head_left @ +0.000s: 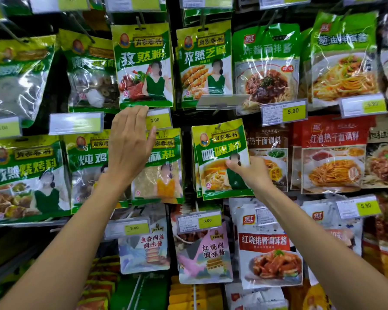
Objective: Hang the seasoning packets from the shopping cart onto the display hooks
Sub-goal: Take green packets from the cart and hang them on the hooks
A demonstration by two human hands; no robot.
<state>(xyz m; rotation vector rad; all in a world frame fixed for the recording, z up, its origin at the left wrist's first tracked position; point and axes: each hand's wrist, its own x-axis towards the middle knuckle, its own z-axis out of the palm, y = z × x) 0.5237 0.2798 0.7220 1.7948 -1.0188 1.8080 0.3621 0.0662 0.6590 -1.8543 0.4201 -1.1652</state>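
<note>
My right hand (pixel 249 173) pinches a green and yellow curry seasoning packet (pixel 220 153) at its right edge. The packet hangs tilted on a display hook (pixel 218 125) in the middle row, in front of other packets of the same kind. My left hand (pixel 130 142) is raised with straight fingers against the yellow 3.00 price tag (pixel 158 119), its thumb over the garlic-salt packet (pixel 164 171). That hand holds nothing. The shopping cart is out of view.
Rows of hanging seasoning packets fill the wall: green cumin packets (pixel 143 63) above, noodle sauce packets (pixel 267 63) to the right, white sauce packets (pixel 269 247) below. Price tags stick out at hook ends, such as the clear holder (pixel 220 101) above the curry packet.
</note>
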